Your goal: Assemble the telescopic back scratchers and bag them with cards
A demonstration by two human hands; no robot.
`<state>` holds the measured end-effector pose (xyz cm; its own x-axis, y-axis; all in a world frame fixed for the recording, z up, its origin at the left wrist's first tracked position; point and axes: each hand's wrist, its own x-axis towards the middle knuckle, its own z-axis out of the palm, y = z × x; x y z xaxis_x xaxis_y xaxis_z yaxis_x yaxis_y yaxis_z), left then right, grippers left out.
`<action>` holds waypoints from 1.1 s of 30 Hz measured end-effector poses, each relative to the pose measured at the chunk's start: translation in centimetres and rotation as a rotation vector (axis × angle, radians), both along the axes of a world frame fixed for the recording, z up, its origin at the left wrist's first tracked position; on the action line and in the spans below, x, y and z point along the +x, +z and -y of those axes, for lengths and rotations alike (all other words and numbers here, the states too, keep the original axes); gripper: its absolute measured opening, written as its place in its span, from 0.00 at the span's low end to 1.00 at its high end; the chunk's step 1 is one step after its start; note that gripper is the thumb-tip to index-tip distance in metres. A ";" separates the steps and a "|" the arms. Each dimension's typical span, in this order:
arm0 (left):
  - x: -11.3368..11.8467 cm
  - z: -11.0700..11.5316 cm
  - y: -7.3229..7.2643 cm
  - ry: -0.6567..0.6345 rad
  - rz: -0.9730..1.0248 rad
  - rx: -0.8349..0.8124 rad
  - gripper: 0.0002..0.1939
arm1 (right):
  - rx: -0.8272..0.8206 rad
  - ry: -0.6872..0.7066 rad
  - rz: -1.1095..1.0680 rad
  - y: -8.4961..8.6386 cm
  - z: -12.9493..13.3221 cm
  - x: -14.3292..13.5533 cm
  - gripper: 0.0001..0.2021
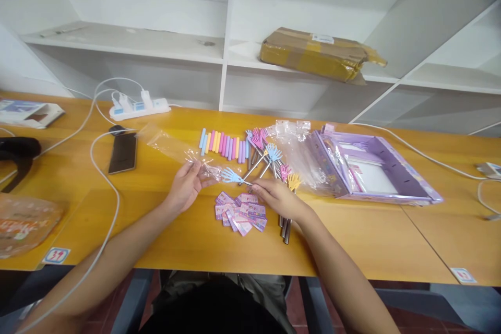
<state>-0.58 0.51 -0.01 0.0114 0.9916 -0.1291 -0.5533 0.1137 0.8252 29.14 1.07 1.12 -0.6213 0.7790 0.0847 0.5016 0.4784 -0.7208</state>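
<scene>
My left hand [187, 186] is closed on the edge of a clear plastic bag [168, 147], which stretches away to the upper left. A back scratcher with a blue hand-shaped head [231, 175] is pinched by its metal shaft in my right hand [276, 197]; its head lies at the bag's near end, and I cannot tell whether it is inside. Below it spreads a loose pile of purple-pink printed cards [240, 213]. More back scratchers [274, 153] with pink, blue and yellow heads lie beyond my right hand. A row of coloured tubes [224, 145] lies behind.
Clear plastic bags [303, 159] lie beside an open purple box [407, 167] on the right. On the left are a phone [123, 152], a power strip [140, 108] and loose white cables. A taped carton [313, 52] sits on the shelf.
</scene>
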 end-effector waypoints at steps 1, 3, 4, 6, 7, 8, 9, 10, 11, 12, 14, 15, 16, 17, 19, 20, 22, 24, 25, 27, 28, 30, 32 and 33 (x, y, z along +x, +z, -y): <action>0.0 0.0 0.0 -0.005 0.003 -0.002 0.18 | 0.003 0.004 -0.002 -0.1 0.0 0.0 0.23; 0.1 0.1 0.0 -0.010 0.008 -0.006 0.19 | 0.015 0.010 -0.003 -0.2 0.0 0.0 0.23; 0.1 0.2 0.0 -0.014 0.008 -0.008 0.19 | 0.023 0.013 -0.003 -0.2 0.0 0.0 0.23; 0.1 0.3 0.2 -0.027 0.011 -0.011 0.19 | 0.043 0.021 -0.004 -0.2 0.0 -0.1 0.22; 0.1 0.3 0.3 -0.037 0.017 -0.012 0.19 | 0.054 0.024 -0.006 -0.2 0.0 -0.1 0.22; 0.1 0.4 0.4 -0.047 0.024 -0.011 0.20 | 0.066 0.024 -0.010 -0.2 -0.1 -0.1 0.22; 0.2 0.5 0.5 -0.061 0.032 -0.010 0.20 | 0.076 0.023 -0.016 -0.2 -0.1 -0.1 0.22; 0.2 0.6 0.6 -0.075 0.036 -0.009 0.20 | 0.086 0.019 -0.023 -0.2 -0.1 -0.1 0.21; 0.2 0.7 0.7 -0.091 0.031 -0.006 0.21 | 0.095 0.014 -0.030 -0.2 -0.1 -0.1 0.21; 0.3 0.8 0.8 -0.108 0.014 -0.001 0.21 | 0.103 0.010 -0.035 -0.1 -0.1 -0.1 0.20; 0.3 0.8 0.9 -0.115 -0.038 0.012 0.22 | 0.112 0.009 -0.041 -0.1 -0.1 -0.1 0.20; 0.3 0.8 0.9 -0.100 -0.058 0.017 0.22 | 0.113 0.010 -0.040 -0.1 -0.1 -0.1 0.19; 0.3 0.7 0.9 -0.077 -0.070 0.020 0.21 | 0.114 0.009 -0.037 -0.1 -0.1 -0.1 0.19; 0.3 0.7 0.9 -0.058 -0.076 0.019 0.20 | 0.117 0.006 -0.033 -0.1 -0.2 0.0 0.19; 0.3 0.5 0.9 -0.046 -0.075 0.018 0.20 | 0.125 -0.003 -0.030 -0.1 -0.2 0.0 0.19; 0.2 0.5 0.9 -0.053 -0.076 0.019 0.20 | 0.128 -0.006 -0.030 -0.1 -0.2 0.0 0.19; 0.3 0.5 0.8 -0.072 -0.080 0.020 0.20 | 0.130 0.002 -0.034 -0.1 -0.1 -0.1 0.18; 0.4 0.6 0.6 -0.091 -0.080 0.012 0.20 | 0.127 0.015 -0.039 -0.1 -0.1 -0.3 0.19; 0.5 0.7 0.5 -0.107 -0.080 0.006 0.20 | 0.125 0.018 -0.040 -0.1 -0.1 -0.5 0.19; 0.7 0.9 0.2 -0.132 -0.076 0.000 0.20 | 0.124 0.018 -0.048 -0.2 0.0 -0.8 0.20; 0.8 0.9 0.0 -0.139 -0.076 0.000 0.20 | 0.123 0.016 -0.053 -0.4 0.0 -1.0 0.20; 0.9 0.9 -0.3 -0.138 -0.078 0.006 0.21 | 0.117 0.013 -0.063 -0.6 0.1 -1.4 0.21; 0.9 0.9 -0.4 -0.114 -0.079 0.013 0.21 | 0.106 0.017 -0.071 -0.8 0.1 -1.6 0.22; 0.9 0.9 -0.5 -0.099 -0.080 0.016 0.20 | 0.099 0.021 -0.072 -0.9 0.2 -1.6 0.22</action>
